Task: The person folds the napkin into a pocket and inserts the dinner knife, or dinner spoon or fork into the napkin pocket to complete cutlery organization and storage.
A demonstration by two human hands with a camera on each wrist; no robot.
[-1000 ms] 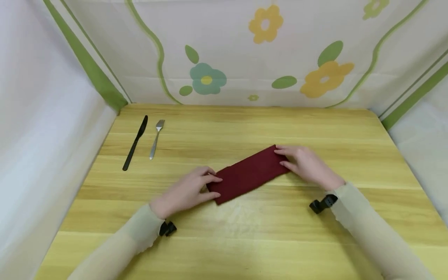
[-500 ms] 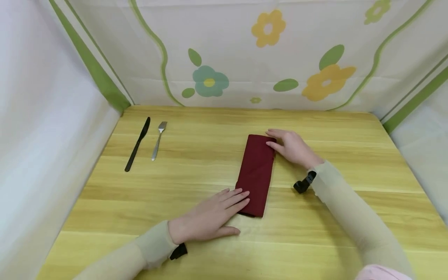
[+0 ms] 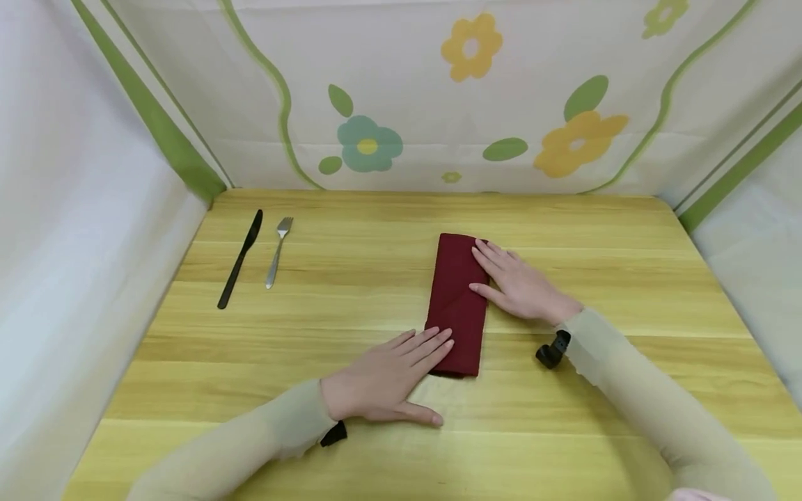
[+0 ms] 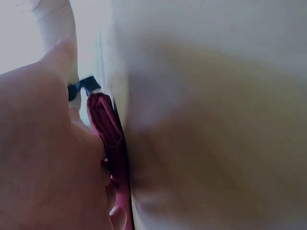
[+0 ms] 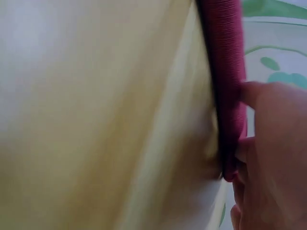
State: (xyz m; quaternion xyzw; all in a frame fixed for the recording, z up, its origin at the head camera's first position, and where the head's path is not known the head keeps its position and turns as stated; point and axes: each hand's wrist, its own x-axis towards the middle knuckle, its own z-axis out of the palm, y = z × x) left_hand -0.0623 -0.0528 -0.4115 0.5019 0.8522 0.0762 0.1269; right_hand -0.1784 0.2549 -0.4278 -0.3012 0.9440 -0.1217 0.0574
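A dark red folded cloth (image 3: 460, 299) lies on the wooden table, its long side running away from me. My left hand (image 3: 391, 372) rests with straight fingers on the near left part of the cloth, its thumb on the bare wood. On the far right edge, my right hand (image 3: 516, 282) lies with its fingers and thumb extended over the cloth. The left wrist view shows several stacked layers at the end of the cloth (image 4: 106, 120). In the right wrist view the long side of the cloth (image 5: 228, 72) looks rounded, with fingertips touching its top.
A black knife (image 3: 241, 261) and a silver fork (image 3: 278, 252) lie side by side at the far left of the table (image 3: 351, 257). A white curtain (image 3: 413, 83) with flower prints hangs behind the table, and white cloth walls stand at both sides.
The cloth has turned from a slant to pointing nearly straight away from me. Both hands have shifted with it and flattened from gripping its ends to resting on top.
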